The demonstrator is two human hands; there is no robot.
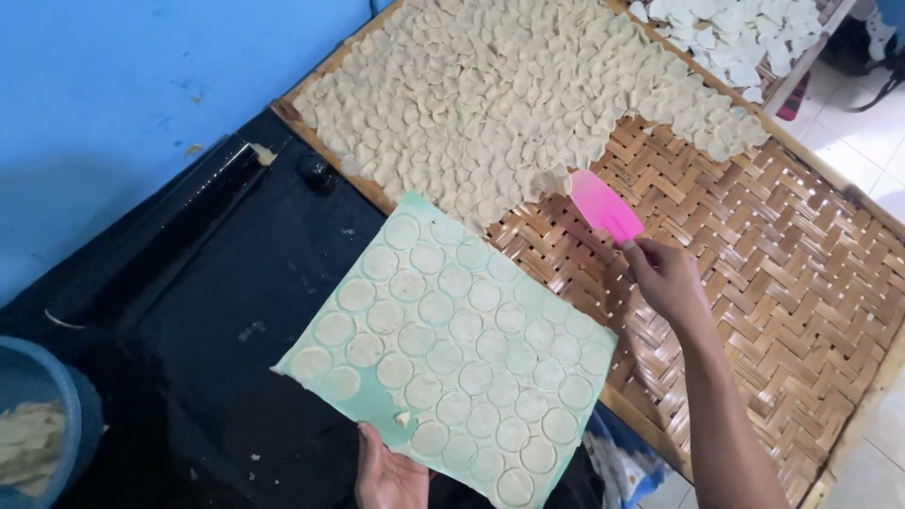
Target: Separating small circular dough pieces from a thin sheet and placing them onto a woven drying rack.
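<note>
My left hand (386, 476) grips the near edge of a green board (377, 401) covered with rows of round pale dough discs (452, 325). My right hand (665, 278) holds a pink flat scraper (605, 207), its tip carrying a dough disc (549, 181) at the edge of the pile. A woven bamboo tray (754, 273) holds a thick layer of several overlapping dough discs (490, 85) over its far half. The board's far end rests over the tray's wooden rim.
A black cloth-covered surface (217, 311) lies under the board, against a blue wall (123, 85). A blue tub (42, 424) with dough scraps sits at the left. Another tray of white discs (735, 33) stands at the back right, over white floor tiles (877, 151).
</note>
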